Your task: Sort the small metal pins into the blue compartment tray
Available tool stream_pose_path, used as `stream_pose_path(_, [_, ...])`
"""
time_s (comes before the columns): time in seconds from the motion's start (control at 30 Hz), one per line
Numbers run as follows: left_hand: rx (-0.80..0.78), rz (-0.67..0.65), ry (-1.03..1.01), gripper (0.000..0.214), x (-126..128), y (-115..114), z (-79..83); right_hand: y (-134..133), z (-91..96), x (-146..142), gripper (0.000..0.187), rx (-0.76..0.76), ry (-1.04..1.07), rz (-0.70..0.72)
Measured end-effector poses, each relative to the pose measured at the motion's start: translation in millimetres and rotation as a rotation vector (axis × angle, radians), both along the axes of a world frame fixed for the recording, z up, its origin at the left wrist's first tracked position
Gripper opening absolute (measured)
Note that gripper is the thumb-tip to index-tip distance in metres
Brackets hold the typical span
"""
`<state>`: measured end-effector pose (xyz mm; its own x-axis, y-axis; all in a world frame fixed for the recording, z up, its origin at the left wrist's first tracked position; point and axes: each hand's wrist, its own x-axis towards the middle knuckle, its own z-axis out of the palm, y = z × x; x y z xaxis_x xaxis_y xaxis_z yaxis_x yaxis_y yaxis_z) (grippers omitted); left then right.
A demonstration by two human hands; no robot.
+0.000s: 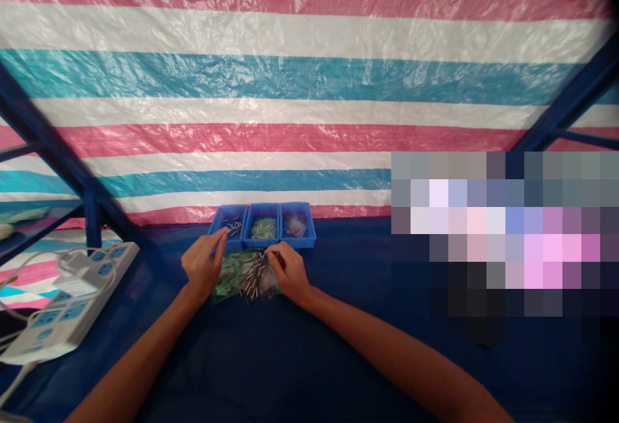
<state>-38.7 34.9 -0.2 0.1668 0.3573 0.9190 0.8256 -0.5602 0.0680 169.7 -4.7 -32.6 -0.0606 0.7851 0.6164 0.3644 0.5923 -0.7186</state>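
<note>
My left hand (pixel 203 259) is closed in a pinch at the front of the left blue bin (pixel 215 222); what it holds, if anything, is too small to make out. My right hand (pixel 290 271) pinches at the right side of a heap of thin metal rods (pixel 252 276), and its fingertips hide whatever is between them. Green packets (pixel 226 280) lie to the left of the rods, and clear packets (pixel 267 281) lie to their right. A few short metal pieces (pixel 235 224) sit inside the left bin.
The middle bin (pixel 247 229) contains green packets, the right bin (pixel 312 233) clear ones. A white power strip (pixel 91 313) with cables stands at the left. Blue frame bars (pixel 53 126) and a striped sheet (pixel 290 81) enclose the dark blue table (pixel 271 365). Pixelation covers the right side.
</note>
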Motion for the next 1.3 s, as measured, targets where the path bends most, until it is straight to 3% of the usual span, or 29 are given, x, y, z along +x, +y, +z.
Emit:
stream_pose_path(0.17, [-0.122, 0.241, 0.073, 0.023, -10, 20, -2.9, 0, -1.3, -1, 0.022, 0.017, -0.003, 0.003])
stream_pose_path(0.27, [-0.226, 0.297, 0.109, 0.031, -9, 23, -5.5, 1, -1.8, -1, 0.021, 0.028, -0.003, 0.006])
stream_pose_path(0.37, [-0.266, 0.203, 0.127, 0.031, -3, 18, -5.3, 2, -2.6, -1, 0.02, 0.038, -0.015, -0.001])
stream_pose_path(0.53, [-0.274, -0.065, 0.204, 0.021, 4, 9, -6.9, 2, -3.9, -1, 0.02, 0.046, -0.082, -0.031])
stream_pose_path(0.7, [-0.334, -0.273, 0.309, 0.021, 7, 5, -12.3, 2, 2.7, -2, 0.018, -0.006, -0.245, -0.111])
stream_pose_path(0.83, [-0.37, -0.308, 0.317, 0.021, 7, 4, -14.0, 1, 18.5, -1, 0.013, -0.153, -0.544, -0.136])
stream_pose_path(0.97, [-0.384, -0.285, 0.252, 0.021, 7, 5, -15.3, -3, 35.4, 0, 0.03, -0.24, -0.795, -0.094])
stream_pose_path(1.1, [-0.383, -0.288, 0.236, 0.021, 7, 5, -17.6, -6, 44.2, 2, 0.034, -0.285, -0.919, -0.07])
stream_pose_path(1.3, [-0.392, -0.288, 0.237, 0.02, 8, 4, -19.7, -5, 42.6, 3, 0.024, -0.245, -0.982, -0.05])
